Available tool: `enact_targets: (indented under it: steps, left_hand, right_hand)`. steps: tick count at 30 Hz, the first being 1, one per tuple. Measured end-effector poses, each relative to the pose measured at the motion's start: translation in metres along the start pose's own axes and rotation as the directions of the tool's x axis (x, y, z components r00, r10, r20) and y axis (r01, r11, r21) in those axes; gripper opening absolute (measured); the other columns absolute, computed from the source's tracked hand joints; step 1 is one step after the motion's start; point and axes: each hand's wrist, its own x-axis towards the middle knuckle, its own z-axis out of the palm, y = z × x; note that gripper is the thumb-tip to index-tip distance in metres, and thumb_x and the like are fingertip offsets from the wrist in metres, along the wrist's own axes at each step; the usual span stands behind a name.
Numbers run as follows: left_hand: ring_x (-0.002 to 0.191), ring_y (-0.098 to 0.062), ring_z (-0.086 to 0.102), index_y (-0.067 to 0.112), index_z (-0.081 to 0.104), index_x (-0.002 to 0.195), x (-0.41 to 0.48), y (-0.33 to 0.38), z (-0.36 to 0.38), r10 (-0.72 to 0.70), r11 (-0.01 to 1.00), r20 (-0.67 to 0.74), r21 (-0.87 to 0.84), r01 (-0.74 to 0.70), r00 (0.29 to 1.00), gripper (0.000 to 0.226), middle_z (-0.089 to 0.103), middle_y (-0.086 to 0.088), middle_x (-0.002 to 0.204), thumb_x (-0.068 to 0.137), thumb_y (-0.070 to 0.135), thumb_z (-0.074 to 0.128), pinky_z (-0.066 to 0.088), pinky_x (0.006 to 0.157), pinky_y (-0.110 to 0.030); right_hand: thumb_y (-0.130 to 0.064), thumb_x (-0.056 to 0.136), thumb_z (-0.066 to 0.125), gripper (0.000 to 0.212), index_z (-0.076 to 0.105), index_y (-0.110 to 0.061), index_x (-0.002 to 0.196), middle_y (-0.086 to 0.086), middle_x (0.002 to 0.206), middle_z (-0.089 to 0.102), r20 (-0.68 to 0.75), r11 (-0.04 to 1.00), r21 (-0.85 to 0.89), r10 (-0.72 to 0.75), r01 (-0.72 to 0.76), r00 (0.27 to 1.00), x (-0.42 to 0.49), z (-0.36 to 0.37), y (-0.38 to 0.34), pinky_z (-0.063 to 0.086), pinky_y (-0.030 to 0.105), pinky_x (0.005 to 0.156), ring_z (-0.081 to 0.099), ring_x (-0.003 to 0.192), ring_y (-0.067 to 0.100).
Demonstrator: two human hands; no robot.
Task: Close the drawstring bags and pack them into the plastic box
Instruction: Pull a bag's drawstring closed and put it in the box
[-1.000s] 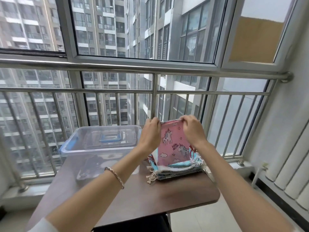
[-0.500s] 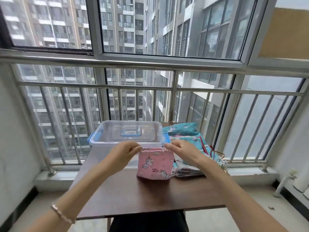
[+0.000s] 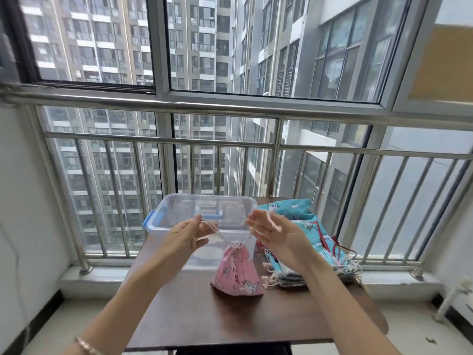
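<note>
A pink unicorn-print drawstring bag [image 3: 236, 274] stands on the brown table [image 3: 230, 319], its mouth gathered tight at the top. My left hand [image 3: 185, 235] pinches the left drawstring and my right hand [image 3: 275, 233] pinches the right one, both cords stretched up and apart from the bag's neck. Behind my hands sits the clear plastic box [image 3: 202, 213] with blue latches, its lid on. To the right lies a pile of flat drawstring bags [image 3: 304, 242], mostly turquoise.
A steel railing [image 3: 230, 108] and window bars run just behind the table. White wall is at the left, and a grey floor lies below the table's front edge.
The bag's mouth was open and held by its rim; now both hands have pulled the cords outward and the mouth is cinched shut. The camera has also shifted back.
</note>
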Motion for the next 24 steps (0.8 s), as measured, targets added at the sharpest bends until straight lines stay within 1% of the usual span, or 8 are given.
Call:
enact_targets:
  steps: [2, 4, 6, 9, 12, 17, 20, 24]
  left_hand:
    - [0.097, -0.013, 0.067, -0.001, 0.063, 0.094, 0.004, 0.002, 0.005, 0.017, 1.0, 0.01, 0.02, -0.017, 1.0, 0.04, 0.073, -0.006, 0.102, 0.101, 0.028, 0.037, 0.046, 0.089, -0.029]
    - [0.091, -0.011, 0.065, 0.0, 0.063, 0.093, 0.008, 0.006, 0.01, 0.051, 0.996, 0.019, 0.073, -0.052, 0.999, 0.039, 0.072, -0.006, 0.097, 0.098, 0.031, 0.041, 0.045, 0.087, -0.029]
    - [0.08, -0.009, 0.061, 0.004, 0.061, 0.086, 0.012, 0.011, 0.016, 0.079, 0.986, 0.064, 0.14, -0.087, 0.995, 0.036, 0.066, -0.004, 0.085, 0.095, 0.034, 0.044, 0.044, 0.081, -0.027]
    - [0.076, -0.012, 0.055, 0.002, 0.058, 0.088, 0.021, 0.021, 0.027, 0.084, 0.954, 0.161, 0.272, -0.126, 0.983, 0.033, 0.057, -0.004, 0.079, 0.095, 0.031, 0.045, 0.043, 0.074, -0.023]
    - [0.088, -0.018, 0.058, 0.004, 0.059, 0.103, 0.029, 0.025, 0.038, 0.021, 0.949, 0.239, 0.301, -0.094, 0.971, 0.029, 0.059, -0.006, 0.094, 0.098, 0.029, 0.047, 0.048, 0.077, -0.025]
    - [0.067, -0.006, 0.055, 0.016, 0.048, 0.123, 0.023, 0.006, 0.044, 0.055, 0.937, 0.23, 0.325, -0.13, 0.972, 0.024, 0.056, -0.006, 0.091, 0.1, 0.022, 0.045, 0.046, 0.06, -0.019]
    - [0.067, -0.006, 0.062, 0.025, 0.048, 0.117, 0.019, -0.003, 0.043, 0.077, 0.963, 0.165, 0.244, -0.116, 0.983, 0.023, 0.062, -0.004, 0.09, 0.097, 0.015, 0.051, 0.049, 0.058, -0.019]
    - [0.061, -0.002, 0.058, 0.013, 0.044, 0.119, 0.018, -0.012, 0.037, 0.063, 0.975, 0.053, 0.212, -0.073, 0.997, 0.033, 0.067, -0.001, 0.079, 0.091, 0.022, 0.06, 0.045, 0.056, -0.015]
  right_hand:
    - [-0.007, 0.089, 0.045, 0.038, 0.058, 0.004, 0.123, 0.014, 0.098, 0.063, 0.014, 0.999, -0.003, 0.047, -0.047, 0.999, 0.007, 0.006, 0.003, 0.048, 0.037, 0.1, 0.064, 0.093, 0.024]
    - [0.007, 0.084, 0.044, 0.042, 0.055, 0.008, 0.125, 0.007, 0.082, 0.058, 0.006, 0.982, -0.174, 0.07, -0.068, 0.998, 0.014, 0.012, 0.006, 0.054, 0.031, 0.082, 0.058, 0.072, 0.017]
    - [0.005, 0.081, 0.05, 0.041, 0.064, 0.0, 0.119, 0.001, 0.075, 0.064, 0.005, 0.869, -0.49, 0.085, -0.072, 0.996, 0.015, 0.02, 0.011, 0.051, 0.022, 0.071, 0.054, 0.065, 0.01]
    - [-0.008, 0.089, 0.063, 0.019, 0.073, -0.019, 0.101, 0.004, 0.095, 0.074, 0.04, 0.644, -0.765, 0.071, -0.016, 0.997, 0.013, 0.037, 0.018, 0.05, 0.018, 0.076, 0.062, 0.076, 0.002]
    - [-0.016, 0.093, 0.061, 0.015, 0.073, -0.016, 0.084, -0.01, 0.074, 0.068, 0.063, 0.604, -0.795, -0.01, 0.056, 0.998, 0.011, 0.049, 0.02, 0.045, 0.013, 0.065, 0.057, 0.063, -0.003]
    - [-0.009, 0.098, 0.051, 0.022, 0.067, -0.005, 0.082, -0.01, 0.051, 0.055, -0.038, 0.765, -0.644, -0.054, 0.017, 0.998, 0.009, 0.05, 0.023, 0.039, 0.016, 0.052, 0.047, 0.048, 0.004]
    - [-0.006, 0.097, 0.051, 0.019, 0.069, -0.004, 0.103, -0.007, 0.053, 0.059, -0.037, 0.79, -0.612, -0.081, 0.042, 0.996, 0.008, 0.049, 0.027, 0.043, 0.017, 0.052, 0.052, 0.05, 0.005]
    - [-0.01, 0.096, 0.056, 0.019, 0.065, -0.001, 0.082, 0.0, 0.057, 0.059, -0.072, 0.785, -0.613, -0.169, 0.09, 0.983, 0.006, 0.05, 0.032, 0.044, 0.018, 0.053, 0.054, 0.049, 0.006]
